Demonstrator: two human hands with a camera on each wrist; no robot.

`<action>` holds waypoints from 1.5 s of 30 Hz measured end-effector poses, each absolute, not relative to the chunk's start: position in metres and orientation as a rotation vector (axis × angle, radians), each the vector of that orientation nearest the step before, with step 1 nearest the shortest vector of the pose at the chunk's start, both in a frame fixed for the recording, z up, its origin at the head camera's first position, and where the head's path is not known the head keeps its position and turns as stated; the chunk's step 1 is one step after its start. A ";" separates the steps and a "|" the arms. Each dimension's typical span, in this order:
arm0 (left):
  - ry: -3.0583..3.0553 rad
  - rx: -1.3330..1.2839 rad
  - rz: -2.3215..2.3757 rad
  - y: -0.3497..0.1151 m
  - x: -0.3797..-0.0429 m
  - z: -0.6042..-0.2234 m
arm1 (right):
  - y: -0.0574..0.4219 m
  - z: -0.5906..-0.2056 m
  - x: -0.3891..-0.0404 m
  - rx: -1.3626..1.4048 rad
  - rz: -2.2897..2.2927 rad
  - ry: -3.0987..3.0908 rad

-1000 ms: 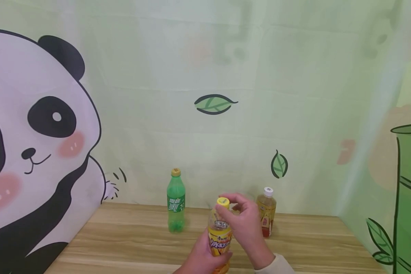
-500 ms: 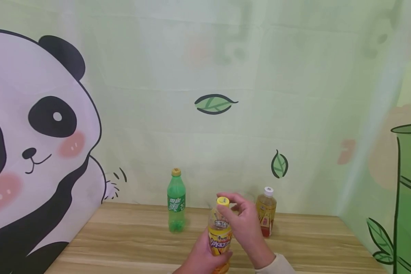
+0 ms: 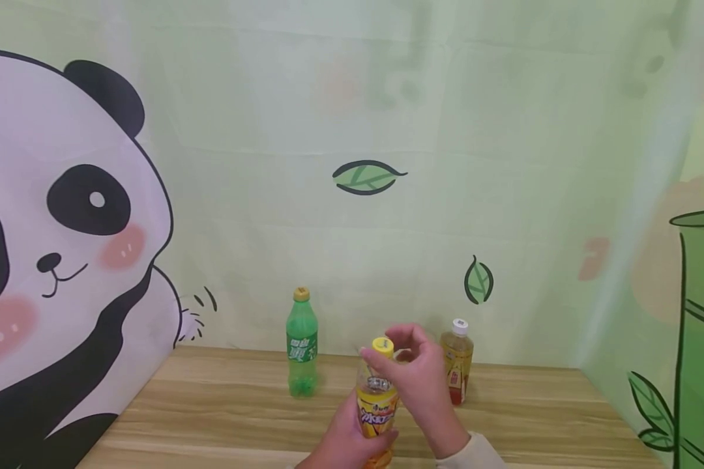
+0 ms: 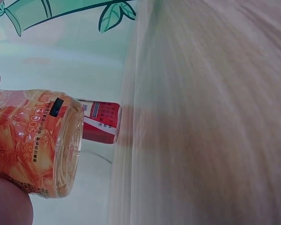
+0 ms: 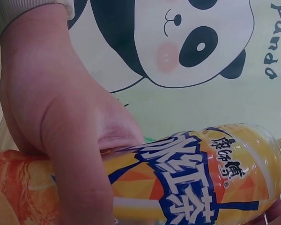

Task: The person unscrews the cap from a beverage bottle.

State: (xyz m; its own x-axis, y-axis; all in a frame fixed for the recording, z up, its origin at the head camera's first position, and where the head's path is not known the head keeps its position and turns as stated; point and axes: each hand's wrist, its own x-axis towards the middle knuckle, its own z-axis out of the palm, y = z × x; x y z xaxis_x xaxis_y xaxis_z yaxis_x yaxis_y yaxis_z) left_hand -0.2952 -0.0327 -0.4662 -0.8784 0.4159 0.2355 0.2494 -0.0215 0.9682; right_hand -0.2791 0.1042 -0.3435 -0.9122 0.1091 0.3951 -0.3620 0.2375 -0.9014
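Observation:
My left hand [image 3: 349, 433] grips an iced tea bottle [image 3: 375, 413] around its yellow and orange label, keeping it roughly upright. Seen from the left wrist, the bottle's base [image 4: 68, 145] is raised off the table. My right hand [image 3: 425, 378] is at the yellow cap [image 3: 382, 344], thumb across the cap's near side and bent fingers on the far right side. The right wrist view shows the left hand [image 5: 75, 122] wrapped over the bottle's label [image 5: 178, 178], with only bits of the right fingers at the right edge.
On the wooden table [image 3: 223, 417], a green soda bottle [image 3: 302, 345] with a yellow cap stands to the left. Behind my right hand stands a brown drink bottle [image 3: 457, 365] with a white cap. A printed panda backdrop [image 3: 258, 215] rises behind the table.
My right thumb has slid left across the cap's front while the fingers shifted right around its far side. The left hand and bottle have stayed in place.

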 end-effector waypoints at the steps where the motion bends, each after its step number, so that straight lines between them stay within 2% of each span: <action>1: 2.109 0.724 2.037 -0.033 -0.295 -0.466 | 0.104 -0.343 -0.279 0.218 1.718 -2.135; 23: 2.117 0.692 2.032 -0.033 -0.294 -0.465 | 0.103 -0.343 -0.276 0.165 1.690 -2.095; 45: 2.105 0.708 2.060 -0.033 -0.298 -0.470 | 0.105 -0.347 -0.282 0.393 1.721 -2.093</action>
State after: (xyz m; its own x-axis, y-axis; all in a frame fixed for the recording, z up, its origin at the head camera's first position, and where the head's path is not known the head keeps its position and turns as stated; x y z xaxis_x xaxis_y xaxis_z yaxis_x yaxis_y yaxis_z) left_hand -0.2977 -0.0334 -0.4696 -0.8847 0.4000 0.2394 0.2479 -0.0313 0.9683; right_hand -0.2819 0.1052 -0.3465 -0.8802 0.0358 0.4732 -0.4573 0.2020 -0.8661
